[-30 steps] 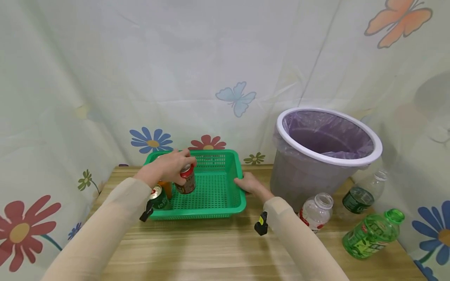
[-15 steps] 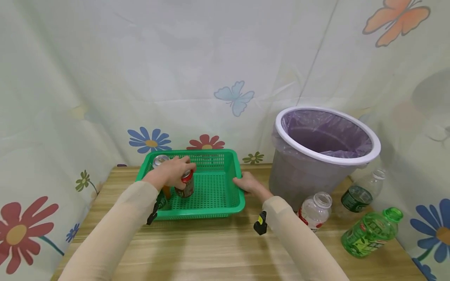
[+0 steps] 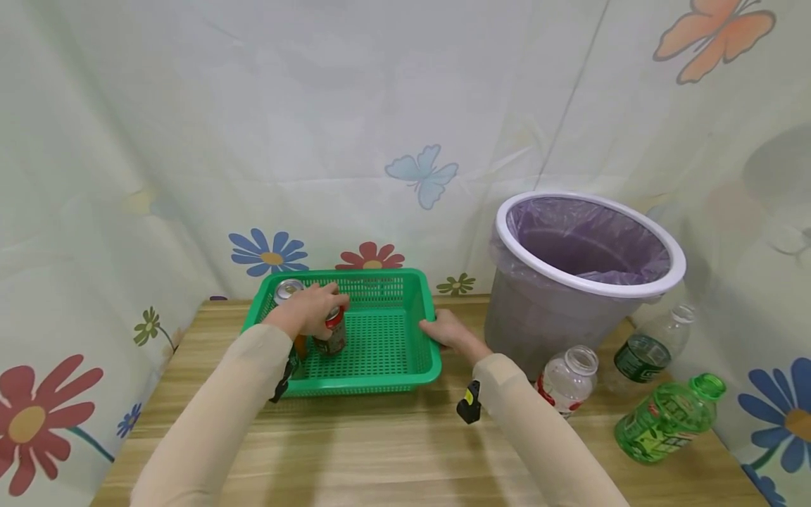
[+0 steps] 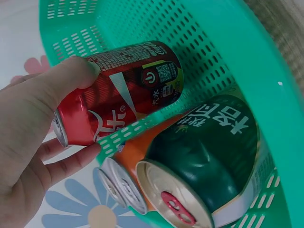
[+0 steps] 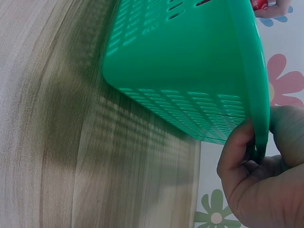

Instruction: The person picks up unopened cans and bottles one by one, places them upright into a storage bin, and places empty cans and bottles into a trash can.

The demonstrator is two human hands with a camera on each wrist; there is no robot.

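Note:
My left hand (image 3: 312, 310) grips a red soda can (image 4: 121, 90) near its top, thumb on one side and fingers on the other. The can stands inside the green basket (image 3: 367, 381), its base close to the slotted floor. Beside it in the left wrist view are a dark green can (image 4: 199, 147), dented on its side, and an orange can (image 4: 142, 142). A silver-topped can (image 3: 289, 287) stands in the back left corner. My right hand (image 3: 451, 329) pinches the basket's right rim (image 5: 259, 95) between thumb and curled fingers.
A grey bin (image 3: 538, 324) with a white rim and purple liner stands right of the basket. Near it on the wooden table (image 3: 355, 451) are a clear jar-like bottle (image 3: 567, 380), a clear bottle with a green label (image 3: 652, 348) and a green bottle (image 3: 671, 415). A floral curtain (image 3: 304, 141) hangs behind.
My left hand has lowered the red can slightly further into the basket, uncovering the silver-topped can at the back left. The right hand keeps its hold on the rim.

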